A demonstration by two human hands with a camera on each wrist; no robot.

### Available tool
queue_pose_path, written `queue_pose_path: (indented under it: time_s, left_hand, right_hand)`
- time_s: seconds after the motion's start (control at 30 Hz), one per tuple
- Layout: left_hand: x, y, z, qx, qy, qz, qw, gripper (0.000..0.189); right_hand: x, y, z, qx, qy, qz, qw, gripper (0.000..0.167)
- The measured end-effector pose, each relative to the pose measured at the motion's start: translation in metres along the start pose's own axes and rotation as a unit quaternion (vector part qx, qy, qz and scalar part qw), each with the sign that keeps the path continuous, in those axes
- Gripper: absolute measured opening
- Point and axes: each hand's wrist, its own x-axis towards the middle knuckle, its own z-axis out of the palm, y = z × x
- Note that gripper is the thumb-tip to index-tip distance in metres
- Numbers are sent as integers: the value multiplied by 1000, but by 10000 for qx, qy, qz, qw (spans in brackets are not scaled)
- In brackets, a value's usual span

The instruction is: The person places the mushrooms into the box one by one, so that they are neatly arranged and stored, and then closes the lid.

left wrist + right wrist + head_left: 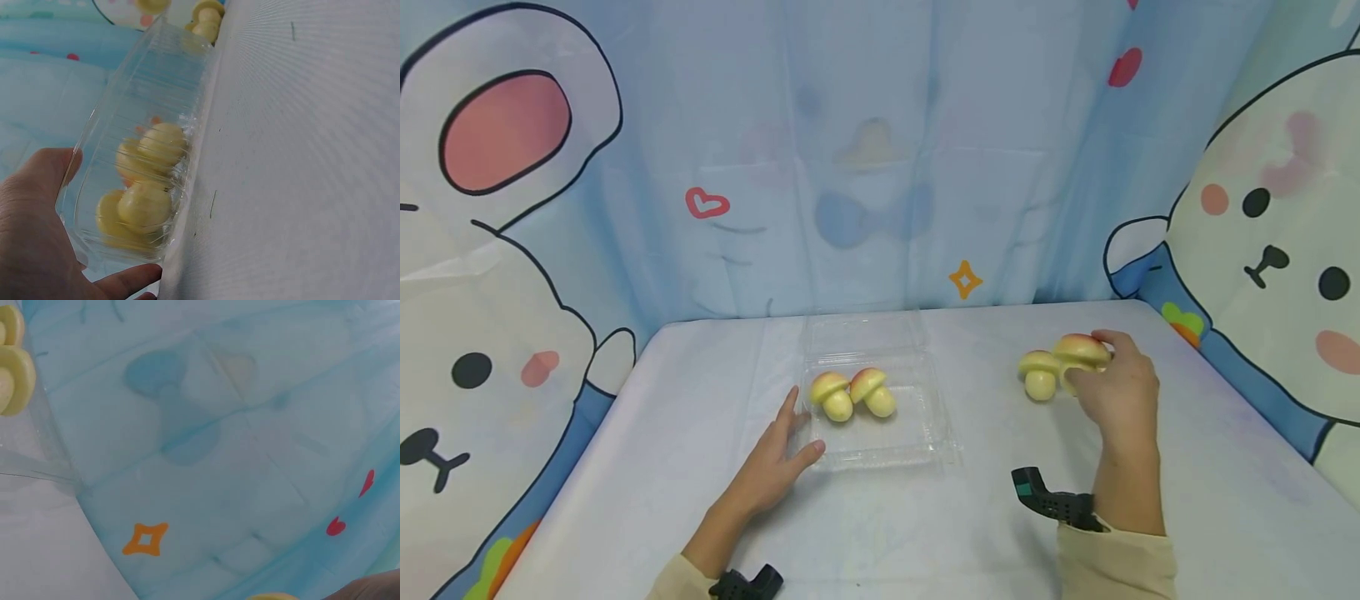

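Note:
Two yellow toy mushrooms (831,397) (872,392) with reddish-tinged caps lie side by side in a clear plastic clamshell container (917,421). At the container's left side is my left hand (769,471), fingers spread and thumb near its front corner. In the left wrist view, the thumb (53,169) touches the clear wall. Off to the right, my right hand (1116,387) pinches a toy mushroom (1081,346) between thumb and fingers. Another toy mushroom (1040,379) stands just left of it. In the right wrist view only a yellow sliver of the held mushroom (273,596) shows.
The container's lid (865,335) is folded back toward the curtain (880,250). A white cloth (917,533) covers the table, whose back edge meets the curtain. Dark straps (1063,504) sit on both wrists.

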Motion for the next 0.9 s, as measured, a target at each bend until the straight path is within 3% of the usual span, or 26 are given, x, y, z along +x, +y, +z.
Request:
queue_pose_path:
  time_s: [0.53, 0.9]
  left_hand:
    - [-1, 1, 0, 47, 7, -33, 10000, 89]
    - [-1, 1, -2, -38, -61, 32, 10000, 89]
  right_hand:
    - [-12, -15, 8, -197, -268, -727, 9968, 71]
    - [-16, -21, 13, -177, -363, -869, 9954, 72]
